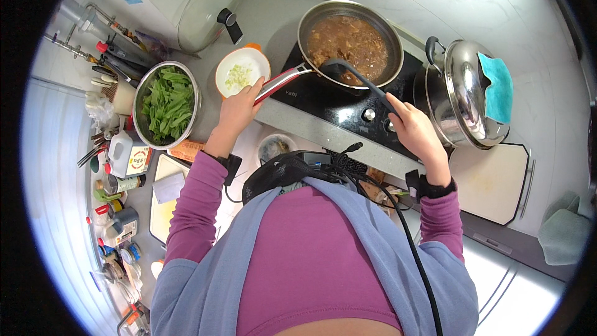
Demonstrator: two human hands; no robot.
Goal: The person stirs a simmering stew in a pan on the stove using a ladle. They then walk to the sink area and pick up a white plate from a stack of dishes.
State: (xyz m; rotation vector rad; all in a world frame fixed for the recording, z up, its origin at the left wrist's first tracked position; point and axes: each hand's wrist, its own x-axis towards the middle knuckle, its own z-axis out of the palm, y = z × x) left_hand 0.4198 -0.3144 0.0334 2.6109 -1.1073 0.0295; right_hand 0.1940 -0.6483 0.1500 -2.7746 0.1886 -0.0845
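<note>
A frying pan (397, 37) stands on the black cooktop (323, 109), with brown, saucy food (351, 40) spread across its inside. My left hand (239, 112) is closed around the end of the pan's red and silver handle (278, 85). In my right hand (415, 129) is the grip of a dark grey cooking spatula (360, 78). Its head rests in the near left part of the pan, partly in the food. Just beyond my left hand sits a white bowl (256, 62) with an orange rim, holding chopped pale green pieces (238, 78).
On the left are a metal bowl (196, 101) of green leaves, several bottles and a cleaver (168, 188) on a cutting board. A glass lid (208, 9) leans at the back. To the right stand a lidded steel pot (463, 90) with a teal cloth (495, 90) and a white board (488, 180).
</note>
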